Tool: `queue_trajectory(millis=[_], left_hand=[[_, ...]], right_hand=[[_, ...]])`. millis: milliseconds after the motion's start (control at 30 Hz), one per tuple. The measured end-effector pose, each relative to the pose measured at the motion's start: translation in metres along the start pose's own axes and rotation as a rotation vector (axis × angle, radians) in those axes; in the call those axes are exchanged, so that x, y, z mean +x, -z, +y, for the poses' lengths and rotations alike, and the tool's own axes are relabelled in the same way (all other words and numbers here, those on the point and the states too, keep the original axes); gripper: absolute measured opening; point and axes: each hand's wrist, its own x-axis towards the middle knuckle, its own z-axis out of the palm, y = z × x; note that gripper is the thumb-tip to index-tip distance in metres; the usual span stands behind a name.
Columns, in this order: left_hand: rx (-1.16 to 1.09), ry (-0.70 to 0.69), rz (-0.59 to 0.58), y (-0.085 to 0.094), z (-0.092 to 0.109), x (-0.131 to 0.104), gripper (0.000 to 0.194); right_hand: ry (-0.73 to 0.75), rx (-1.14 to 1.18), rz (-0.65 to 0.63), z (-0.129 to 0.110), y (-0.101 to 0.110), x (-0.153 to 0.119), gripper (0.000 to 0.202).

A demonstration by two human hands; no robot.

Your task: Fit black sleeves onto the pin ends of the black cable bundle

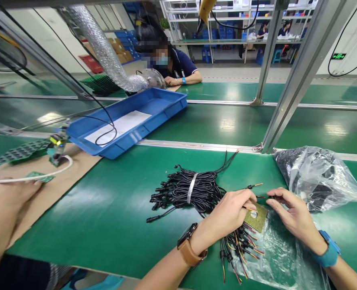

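My left hand (234,207), with a brown-strapped watch at its wrist, is closed on a thin black cable. The cable's end (260,197) points right, toward my right hand (293,213), which wears a teal wristband. A small black part (271,197) is pinched between my right thumb and fingertips. Left of my hands lies a bundle of black cables (178,187), bound by a pale tie. Below my left hand, several cable ends (241,249) fan out with red, yellow and black wires. A yellowish square with a hole (260,221) rests on clear plastic (279,245).
A clear bag of black parts (320,173) sits at right. Behind the bench edge is a blue tray (130,139) with paper. At left, another person's hand (12,197) is near a green circuit board (41,176). A metal post (299,80) rises ahead; a masked person (181,66) sits opposite.
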Motion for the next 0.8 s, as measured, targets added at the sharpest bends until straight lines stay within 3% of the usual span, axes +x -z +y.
queue_trajectory(millis=[267,400,500,633,800], left_hand=[[-0.133,0.002,-0.05,-0.008,0.002,0.002,0.033],[-0.165,-0.048,0.069,-0.012,0.003,0.003,0.006],[-0.142,-0.079,0.167,-0.017,0.003,0.002,0.017],[-0.115,-0.092,0.259,-0.022,0.004,0.001,0.016],[-0.042,-0.124,0.281,-0.027,0.002,0.0,0.017]], right_hand=[[-0.072,0.183,-0.075,0.0,-0.007,0.001,0.028],[-0.014,0.126,-0.074,-0.004,-0.005,0.003,0.024],[0.029,0.113,-0.072,-0.008,-0.005,0.004,0.021],[0.067,0.11,-0.086,-0.016,-0.006,0.002,0.021],[0.081,0.121,-0.128,-0.022,-0.008,-0.002,0.022]])
